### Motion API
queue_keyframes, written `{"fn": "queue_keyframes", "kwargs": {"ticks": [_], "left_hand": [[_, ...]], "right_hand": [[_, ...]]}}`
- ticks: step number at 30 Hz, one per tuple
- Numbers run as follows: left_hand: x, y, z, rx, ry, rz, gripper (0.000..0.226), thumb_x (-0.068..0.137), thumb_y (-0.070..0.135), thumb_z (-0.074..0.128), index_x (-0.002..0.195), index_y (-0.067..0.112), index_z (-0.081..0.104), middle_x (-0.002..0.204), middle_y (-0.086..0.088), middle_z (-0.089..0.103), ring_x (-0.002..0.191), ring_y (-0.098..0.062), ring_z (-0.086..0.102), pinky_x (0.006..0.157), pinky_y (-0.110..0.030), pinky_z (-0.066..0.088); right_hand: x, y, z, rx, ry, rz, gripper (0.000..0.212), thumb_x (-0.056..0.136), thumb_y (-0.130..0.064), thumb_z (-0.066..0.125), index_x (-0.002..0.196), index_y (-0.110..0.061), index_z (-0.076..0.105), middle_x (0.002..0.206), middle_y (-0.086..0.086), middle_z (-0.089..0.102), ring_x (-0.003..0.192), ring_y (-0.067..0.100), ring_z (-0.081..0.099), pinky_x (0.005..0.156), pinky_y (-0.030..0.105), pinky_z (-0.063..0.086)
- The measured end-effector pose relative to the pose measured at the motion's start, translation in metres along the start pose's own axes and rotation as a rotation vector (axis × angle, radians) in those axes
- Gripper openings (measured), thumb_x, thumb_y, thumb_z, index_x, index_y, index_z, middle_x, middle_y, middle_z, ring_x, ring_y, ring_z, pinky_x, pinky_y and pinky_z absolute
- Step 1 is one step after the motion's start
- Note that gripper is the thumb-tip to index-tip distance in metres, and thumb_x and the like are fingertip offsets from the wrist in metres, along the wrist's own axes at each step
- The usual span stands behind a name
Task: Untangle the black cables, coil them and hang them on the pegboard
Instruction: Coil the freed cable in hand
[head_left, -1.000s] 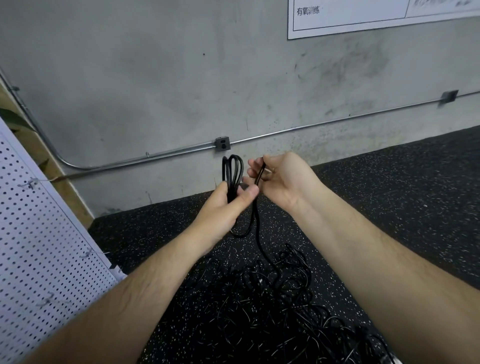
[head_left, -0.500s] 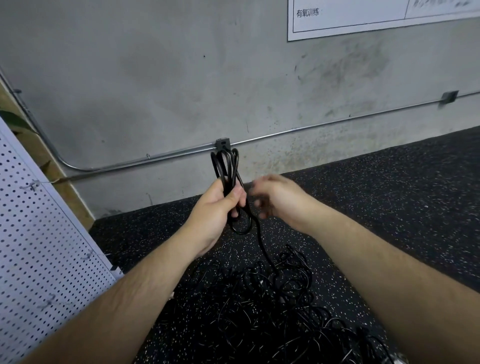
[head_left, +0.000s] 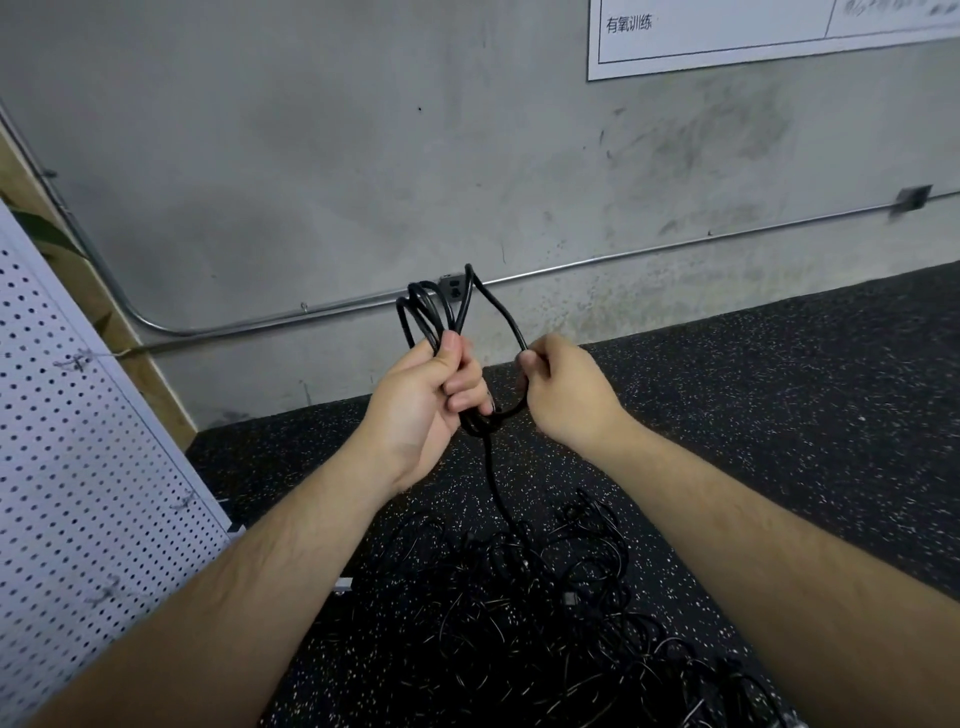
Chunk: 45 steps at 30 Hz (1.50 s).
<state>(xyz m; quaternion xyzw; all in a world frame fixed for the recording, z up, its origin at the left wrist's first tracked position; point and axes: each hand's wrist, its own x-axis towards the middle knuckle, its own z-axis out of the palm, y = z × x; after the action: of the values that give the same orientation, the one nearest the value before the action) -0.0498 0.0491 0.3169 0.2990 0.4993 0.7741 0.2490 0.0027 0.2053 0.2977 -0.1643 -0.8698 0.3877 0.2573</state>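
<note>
pegboard (head_left: 78, 467): white, perforated, stood well left of the left hand (head_left: 421, 400).
left hand: closed round a bundle of black cable loops (head_left: 478, 423).
right hand (head_left: 566, 395): one strand is pinched, just right of the bundle.
cable tangle (head_left: 545, 587): heaped on the floor (head_left: 779, 415) below both hands.
wall sign (head_left: 727, 47): "有氧训练" is printed, above the right hand.

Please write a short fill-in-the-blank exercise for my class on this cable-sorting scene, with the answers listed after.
1. The left hand grips a coil of ____ cable.
2. The right hand pinches a loop to the ____ of the coil.
3. The pegboard stands on the person's ____ side.
4. The tangled pile lies on the ____.
Answers: black; right; left; floor.
</note>
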Motion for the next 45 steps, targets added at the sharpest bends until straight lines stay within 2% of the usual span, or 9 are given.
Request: {"fn": "queue_keyframes", "kwargs": {"ticks": [5, 10, 14, 17, 23, 31, 39, 42, 45], "left_hand": [[0.002, 0.005, -0.008, -0.076, 0.031, -0.015, 0.03, 0.109, 0.022, 0.037, 0.082, 0.012, 0.047, 0.062, 0.003, 0.024, 0.051, -0.011, 0.023, 0.055, -0.027, 0.036], [0.004, 0.007, -0.017, -0.105, 0.075, -0.017, 0.032, 0.109, 0.024, 0.036, 0.081, 0.013, 0.046, 0.061, 0.004, 0.023, 0.05, -0.01, 0.022, 0.052, -0.025, 0.034], [0.008, 0.014, -0.026, -0.129, 0.105, 0.001, 0.032, 0.109, 0.024, 0.035, 0.081, 0.014, 0.045, 0.058, 0.007, 0.027, 0.048, -0.008, 0.022, 0.051, -0.024, 0.031], [0.006, 0.019, -0.032, -0.115, 0.127, 0.008, 0.032, 0.11, 0.025, 0.034, 0.082, 0.014, 0.045, 0.058, 0.008, 0.028, 0.048, -0.008, 0.023, 0.051, -0.024, 0.031], [0.007, 0.013, -0.036, 0.08, 0.161, 0.062, 0.032, 0.111, 0.025, 0.034, 0.082, 0.016, 0.044, 0.055, 0.009, 0.03, 0.048, -0.008, 0.025, 0.052, -0.025, 0.032], [0.01, -0.014, -0.042, 0.671, 0.139, 0.075, 0.026, 0.112, 0.024, 0.035, 0.087, 0.023, 0.044, 0.064, 0.011, 0.037, 0.053, -0.003, 0.036, 0.06, -0.025, 0.04], [0.005, -0.024, -0.011, 0.737, 0.194, 0.109, 0.024, 0.109, 0.038, 0.039, 0.102, 0.018, 0.05, 0.08, -0.009, 0.067, 0.058, -0.007, 0.048, 0.065, -0.044, 0.047], [0.002, -0.026, 0.009, 0.69, 0.173, 0.135, 0.019, 0.111, 0.03, 0.038, 0.107, 0.015, 0.05, 0.059, 0.012, 0.063, 0.051, 0.002, 0.05, 0.058, -0.023, 0.043], [-0.003, -0.029, 0.019, 0.579, 0.145, 0.11, 0.016, 0.111, 0.026, 0.039, 0.108, 0.018, 0.052, 0.065, 0.01, 0.062, 0.052, -0.001, 0.047, 0.061, -0.024, 0.042]], "right_hand": [[-0.006, -0.005, 0.01, 0.101, -0.12, -0.011, 0.022, 0.107, -0.032, 0.047, 0.111, -0.015, 0.06, 0.09, -0.002, 0.065, 0.065, 0.009, 0.059, 0.06, 0.026, 0.047], [-0.021, 0.003, 0.002, 0.374, -0.568, 0.128, 0.086, 0.074, -0.087, 0.049, 0.135, -0.027, 0.046, 0.118, -0.008, 0.066, 0.104, 0.01, 0.068, 0.089, 0.03, 0.057], [-0.033, 0.025, 0.013, 0.047, -1.039, 0.113, 0.053, 0.088, -0.045, 0.073, 0.135, -0.028, 0.054, 0.123, -0.016, 0.064, 0.114, 0.007, 0.06, 0.092, 0.024, 0.043], [-0.047, 0.055, 0.039, -0.248, -1.156, 0.1, 0.022, 0.098, -0.025, 0.066, 0.12, -0.023, 0.067, 0.113, -0.01, 0.066, 0.103, 0.011, 0.06, 0.083, 0.024, 0.046], [-0.04, 0.078, 0.037, -0.275, -0.736, 0.195, 0.014, 0.103, -0.024, 0.058, 0.093, -0.02, 0.066, 0.1, 0.003, 0.072, 0.081, 0.015, 0.067, 0.069, 0.027, 0.055], [-0.009, 0.016, -0.019, 0.281, -0.132, 0.203, 0.01, 0.099, -0.017, 0.064, 0.105, -0.009, 0.067, 0.088, 0.006, 0.07, 0.064, 0.017, 0.07, 0.062, 0.029, 0.062], [0.003, -0.056, -0.029, 0.768, -0.07, 0.044, 0.008, 0.097, -0.008, 0.065, 0.092, -0.002, 0.066, 0.079, 0.009, 0.06, 0.065, 0.015, 0.058, 0.059, 0.025, 0.055], [0.005, -0.059, -0.028, 0.916, -0.079, 0.098, 0.006, 0.099, -0.005, 0.063, 0.095, -0.001, 0.065, 0.081, 0.008, 0.061, 0.06, 0.011, 0.06, 0.065, 0.025, 0.058], [0.005, -0.052, -0.028, 0.981, -0.085, 0.131, 0.012, 0.099, -0.003, 0.061, 0.108, 0.003, 0.064, 0.087, 0.009, 0.066, 0.063, 0.011, 0.064, 0.072, 0.026, 0.059]]}}
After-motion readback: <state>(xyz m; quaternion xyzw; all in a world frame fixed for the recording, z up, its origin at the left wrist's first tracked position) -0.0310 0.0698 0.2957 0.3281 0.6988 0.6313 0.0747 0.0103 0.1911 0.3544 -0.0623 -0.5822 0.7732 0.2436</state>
